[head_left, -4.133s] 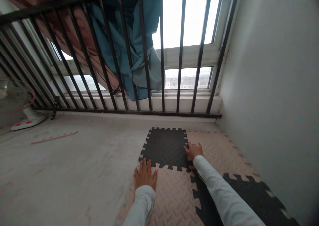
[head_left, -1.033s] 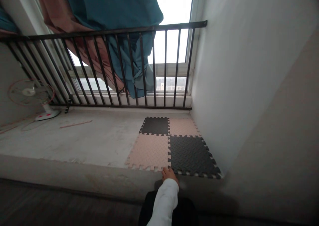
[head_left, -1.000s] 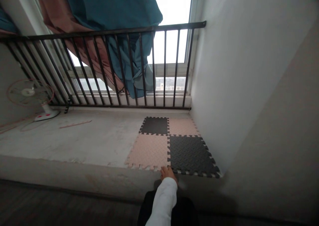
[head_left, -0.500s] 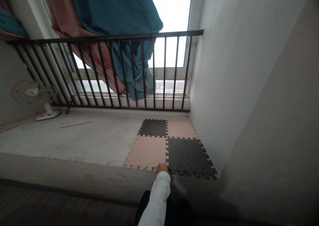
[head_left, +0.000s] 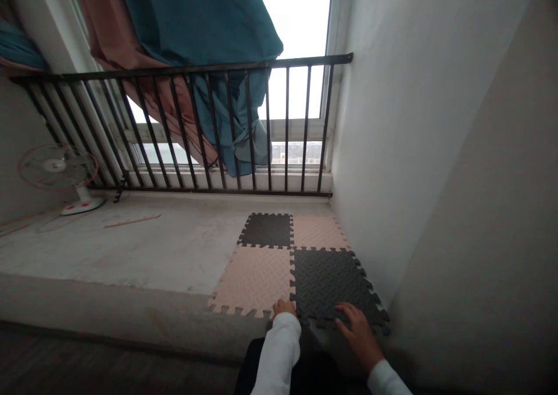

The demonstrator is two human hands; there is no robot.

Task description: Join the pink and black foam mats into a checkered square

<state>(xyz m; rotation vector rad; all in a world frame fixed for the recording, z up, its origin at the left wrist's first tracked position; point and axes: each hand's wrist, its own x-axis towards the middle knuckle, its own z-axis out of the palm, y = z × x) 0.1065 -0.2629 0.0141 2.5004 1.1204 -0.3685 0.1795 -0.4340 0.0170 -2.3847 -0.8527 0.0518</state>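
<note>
Four interlocking foam mat tiles lie joined on a raised concrete ledge in the right corner: a black tile [head_left: 267, 230] and a beige tile [head_left: 317, 232] at the back, a beige tile [head_left: 255, 279] and a black tile [head_left: 331, 283] at the front. My left hand [head_left: 284, 308] rests at the front edge where the two near tiles meet; its fingers are mostly hidden. My right hand [head_left: 358, 331] lies on the near edge of the front black tile with fingers spread.
A black metal railing [head_left: 209, 128] runs along the window with teal and pink curtains [head_left: 209, 29] draped over it. A small fan [head_left: 58, 171] and a thin wooden strip [head_left: 131, 221] sit on the bare ledge [head_left: 131, 250] at left. A white wall [head_left: 414, 151] bounds the right.
I have backed away from the mats since the oldest frame. In the last half second my right hand came into view and landed on the front black tile; the left hand stayed at the seam.
</note>
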